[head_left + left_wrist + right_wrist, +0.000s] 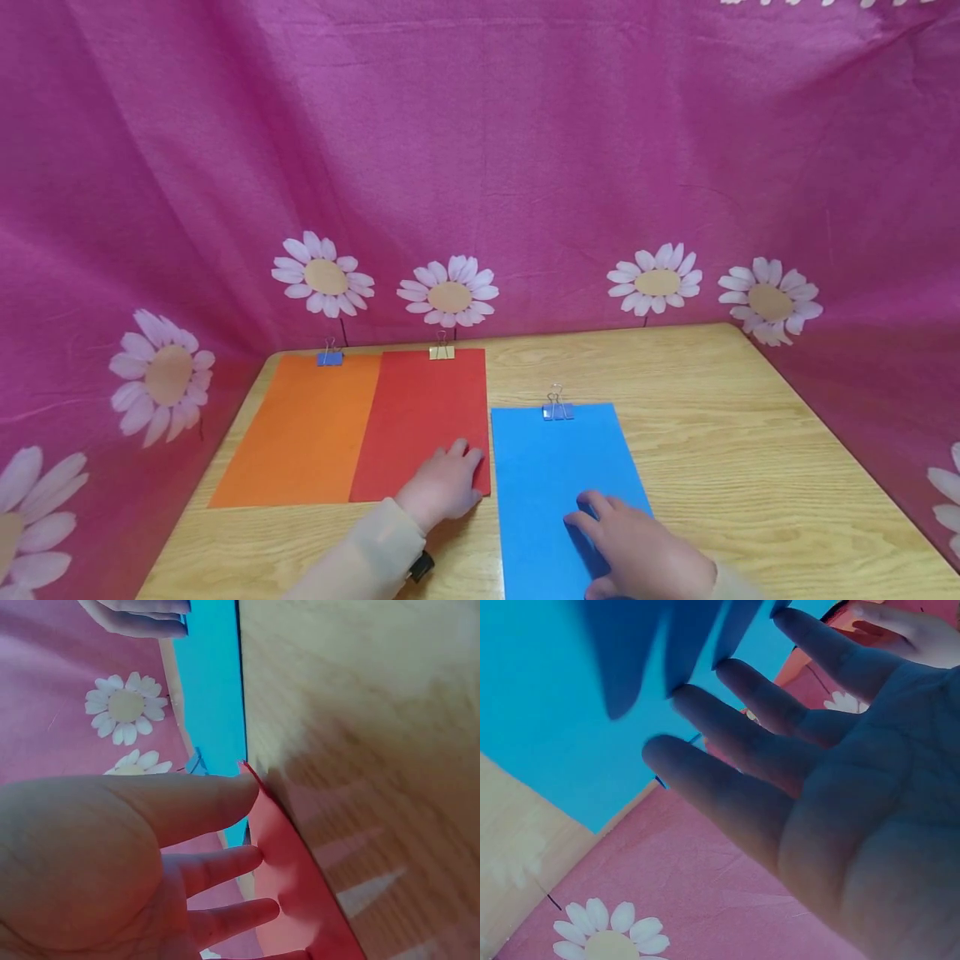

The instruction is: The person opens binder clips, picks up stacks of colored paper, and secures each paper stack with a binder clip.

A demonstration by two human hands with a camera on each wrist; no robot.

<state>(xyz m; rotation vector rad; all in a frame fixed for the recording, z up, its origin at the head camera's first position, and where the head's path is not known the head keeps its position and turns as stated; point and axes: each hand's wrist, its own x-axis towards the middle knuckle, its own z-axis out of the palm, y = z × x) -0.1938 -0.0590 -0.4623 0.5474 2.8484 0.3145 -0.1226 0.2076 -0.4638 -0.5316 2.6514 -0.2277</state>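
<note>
A red sheet (427, 408) lies on the table with a pale yellow binder clip (442, 353) on its far edge. My left hand (444, 485) rests on its near right corner, fingertips on the surface and the thumb at the edge. To the right lies a blue sheet (555, 467) with a blue binder clip (557, 412) at its top. Over its right side is my right hand (645, 546), fingers spread and loosely bent, some fingertips touching the blue surface in the right wrist view. Neither hand grips anything.
An orange sheet (300, 433) with a blue binder clip (330, 359) lies at the left, bordering the red one. Wood-grain table (735, 450) surface extends on the right. A magenta cloth (525, 150) with daisies surrounds the table's back and sides.
</note>
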